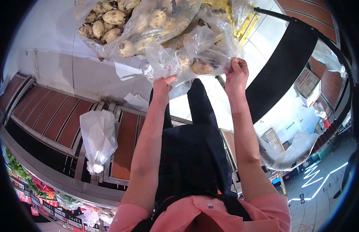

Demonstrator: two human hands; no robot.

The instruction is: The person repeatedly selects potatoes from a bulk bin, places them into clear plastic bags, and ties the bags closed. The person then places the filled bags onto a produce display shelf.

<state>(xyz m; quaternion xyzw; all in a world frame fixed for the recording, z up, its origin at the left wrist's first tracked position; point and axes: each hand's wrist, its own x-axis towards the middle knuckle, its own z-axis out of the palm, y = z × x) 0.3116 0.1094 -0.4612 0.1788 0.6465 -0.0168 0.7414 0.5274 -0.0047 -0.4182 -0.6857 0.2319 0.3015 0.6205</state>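
Several mud-stained tan root vegetables, apparently lotus root [114, 17], lie in a large transparent plastic bag [168, 32] at the top. Nearer to me is a second transparent bag [199, 43], crumpled around more of the same roots [202, 67]. My left hand [163, 87] grips the near edge of this second bag on its left side. Opposite it, my right hand [237, 72] pinches the bag's right edge between thumb and fingers. The film is stretched between the two hands. Part of a yellow crate [246, 24] shows behind the bags.
A white plastic bag [98, 139] hangs at the left by brown slatted panels [49, 116]. Price-tagged produce shelves [57, 208] stand at lower left. To the right are a broad black band [283, 69], a plastic crate [307, 82] and a hanging transparent bag [292, 156].
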